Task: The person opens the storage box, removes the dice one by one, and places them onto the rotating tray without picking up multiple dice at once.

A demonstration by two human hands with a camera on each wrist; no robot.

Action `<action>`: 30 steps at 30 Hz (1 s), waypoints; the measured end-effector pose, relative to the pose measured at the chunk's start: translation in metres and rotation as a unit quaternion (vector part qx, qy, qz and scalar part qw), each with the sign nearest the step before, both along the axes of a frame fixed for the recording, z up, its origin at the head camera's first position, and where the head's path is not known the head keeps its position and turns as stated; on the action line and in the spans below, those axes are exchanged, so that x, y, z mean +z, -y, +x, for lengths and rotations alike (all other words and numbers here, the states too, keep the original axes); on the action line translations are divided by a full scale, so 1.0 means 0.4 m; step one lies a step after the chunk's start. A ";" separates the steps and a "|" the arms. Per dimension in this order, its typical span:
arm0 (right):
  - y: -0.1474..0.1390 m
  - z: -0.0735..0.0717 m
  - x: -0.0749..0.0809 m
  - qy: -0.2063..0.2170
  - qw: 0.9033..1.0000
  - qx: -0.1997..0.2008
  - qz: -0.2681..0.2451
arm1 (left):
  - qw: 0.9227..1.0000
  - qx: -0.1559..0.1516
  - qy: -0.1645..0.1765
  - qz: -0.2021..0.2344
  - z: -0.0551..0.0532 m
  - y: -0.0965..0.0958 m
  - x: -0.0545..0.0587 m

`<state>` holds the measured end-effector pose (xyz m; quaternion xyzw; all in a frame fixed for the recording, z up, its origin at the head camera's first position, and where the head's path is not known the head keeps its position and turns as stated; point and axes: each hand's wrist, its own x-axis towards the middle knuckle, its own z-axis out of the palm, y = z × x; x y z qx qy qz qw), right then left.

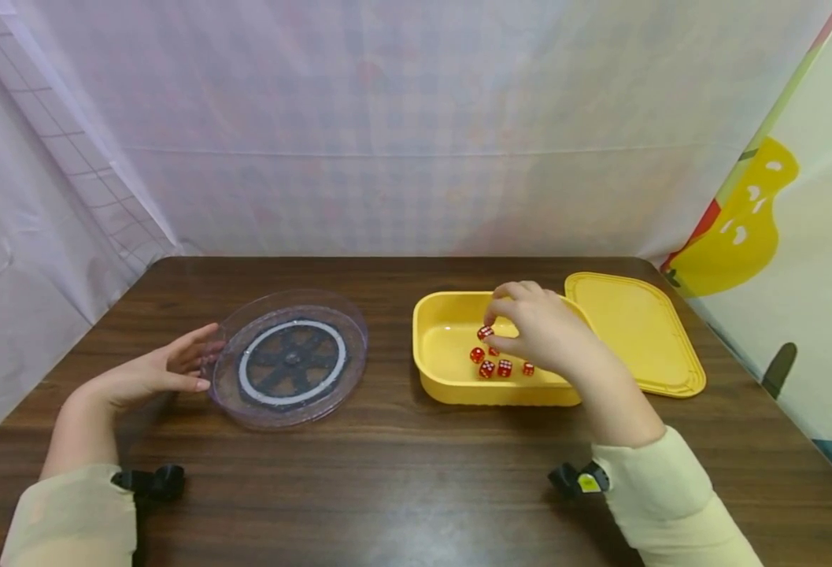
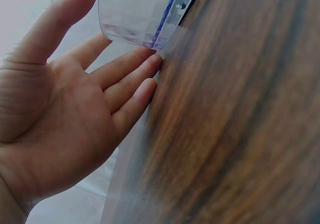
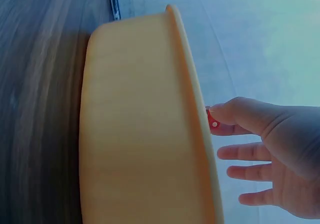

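Note:
In the head view my right hand (image 1: 546,327) is over a yellow plastic box (image 1: 468,391). Its thumb and index finger pinch a red die (image 1: 485,332) with white dots. The right wrist view shows this die (image 3: 213,122) just past the box rim, the other fingers extended. Several more red dice (image 1: 504,368) lie on the box floor; the hand may hide others. At the left stands a round clear plastic dish (image 1: 220,398) with a black spoked, white-ringed pattern at its bottom. My left hand (image 1: 149,372) is at its left side, fingers nearly straight, fingertips against or close to the wall.
A yellow lid (image 1: 638,335) lies flat behind and right of the box, near the right edge of the brown wooden table (image 1: 359,488). White curtains (image 1: 387,142) hang behind the table. A dark strap-like piece (image 1: 780,368) shows at the right edge.

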<state>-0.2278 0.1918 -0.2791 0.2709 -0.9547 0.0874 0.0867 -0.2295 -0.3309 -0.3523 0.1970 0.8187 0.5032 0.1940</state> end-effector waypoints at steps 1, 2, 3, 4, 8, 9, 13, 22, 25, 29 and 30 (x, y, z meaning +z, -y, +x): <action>0.006 0.000 0.002 0.002 1.000 -0.001 -0.001 | 1.000 0.000 0.000 0.001 0.000 0.000 0.000; 0.011 0.001 0.004 0.003 1.000 0.000 -0.002 | 1.000 0.000 -0.002 0.001 0.000 0.000 0.000; 0.016 0.001 0.005 0.003 1.000 0.001 -0.004 | 1.000 0.000 -0.003 0.001 0.000 0.001 0.000; 0.021 0.001 0.007 0.003 1.000 0.003 -0.007 | 1.000 -0.001 -0.003 0.001 0.000 0.001 0.000; 0.037 0.001 0.012 -0.001 1.000 0.007 -0.013 | 1.000 -0.002 -0.004 0.004 0.000 0.002 -0.001; 0.040 0.001 0.013 -0.001 1.000 0.007 -0.016 | 1.000 -0.003 -0.004 0.005 0.000 0.002 -0.001; 0.052 0.002 0.019 -0.005 1.000 0.010 -0.020 | 1.000 -0.004 -0.005 0.013 0.000 0.004 -0.004; 0.093 0.007 0.033 -0.003 1.000 0.019 -0.025 | 1.000 0.000 -0.002 0.014 0.001 0.002 -0.003; 0.108 0.007 0.035 -0.003 0.999 0.026 -0.027 | 1.000 0.000 -0.001 0.016 0.001 0.001 -0.004; 0.132 0.009 0.033 -0.008 0.999 0.033 -0.024 | 1.000 -0.001 0.000 0.019 0.000 -0.001 -0.005; 0.139 0.009 0.032 -0.010 0.999 0.034 -0.023 | 1.000 -0.001 0.000 0.020 0.000 -0.002 -0.005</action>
